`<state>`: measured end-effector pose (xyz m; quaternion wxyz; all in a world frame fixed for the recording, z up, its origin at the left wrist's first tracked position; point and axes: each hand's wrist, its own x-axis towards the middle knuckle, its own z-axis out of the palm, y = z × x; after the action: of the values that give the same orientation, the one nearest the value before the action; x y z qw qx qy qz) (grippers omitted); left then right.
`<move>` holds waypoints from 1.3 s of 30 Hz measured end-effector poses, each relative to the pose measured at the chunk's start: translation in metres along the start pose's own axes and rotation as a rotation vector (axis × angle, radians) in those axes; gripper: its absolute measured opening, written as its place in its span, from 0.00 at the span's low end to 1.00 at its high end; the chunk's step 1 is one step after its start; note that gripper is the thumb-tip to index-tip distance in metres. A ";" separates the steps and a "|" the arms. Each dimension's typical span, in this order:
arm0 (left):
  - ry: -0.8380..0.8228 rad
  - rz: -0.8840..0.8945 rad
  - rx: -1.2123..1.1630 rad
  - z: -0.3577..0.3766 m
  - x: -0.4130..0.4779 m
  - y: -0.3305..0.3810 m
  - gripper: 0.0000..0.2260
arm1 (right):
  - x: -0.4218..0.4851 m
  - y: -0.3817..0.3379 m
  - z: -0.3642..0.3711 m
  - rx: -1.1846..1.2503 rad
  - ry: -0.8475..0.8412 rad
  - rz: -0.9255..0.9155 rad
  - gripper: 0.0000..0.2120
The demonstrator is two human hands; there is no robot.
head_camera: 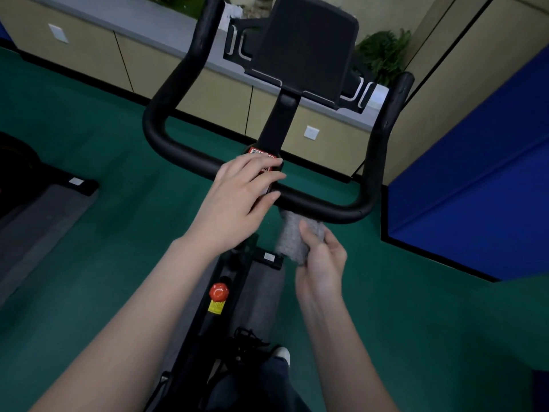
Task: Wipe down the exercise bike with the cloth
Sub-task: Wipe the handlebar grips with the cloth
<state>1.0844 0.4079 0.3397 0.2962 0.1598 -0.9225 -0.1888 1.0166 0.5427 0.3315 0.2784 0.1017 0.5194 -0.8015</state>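
Observation:
The black exercise bike fills the middle of the head view, its U-shaped handlebar (166, 144) curving round a dark console (306, 46). My left hand (237, 200) rests with straight fingers on the handlebar's centre clamp, over a red and white sticker (258, 152). My right hand (320, 260) grips a rolled grey cloth (292, 242) just below the right half of the crossbar. The cloth's upper end meets the underside of the bar. A red knob (219, 292) sits on the frame below.
Green floor (104, 138) surrounds the bike. A second machine with a grey mat (38, 209) stands at the left. Beige low cabinets (208, 93) run along the back, a blue padded wall (475, 179) at the right. My shoe (280, 353) is beside the frame.

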 end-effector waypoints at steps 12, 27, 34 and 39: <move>0.012 0.030 0.125 0.006 -0.002 0.002 0.13 | -0.005 0.000 -0.007 -0.023 0.044 -0.026 0.09; 0.017 0.051 0.163 0.010 0.012 0.028 0.13 | -0.007 -0.005 -0.017 -0.046 0.115 -0.174 0.04; 0.033 0.071 0.161 0.014 0.010 0.021 0.11 | -0.006 -0.001 -0.006 0.146 0.132 -0.068 0.10; 0.042 0.074 0.150 0.016 0.009 0.019 0.12 | -0.005 -0.009 -0.019 0.081 0.194 -0.132 0.06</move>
<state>1.0638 0.4249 0.3406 0.3097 0.1510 -0.9329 -0.1046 1.0129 0.5645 0.3324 0.1690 0.1552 0.5166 -0.8249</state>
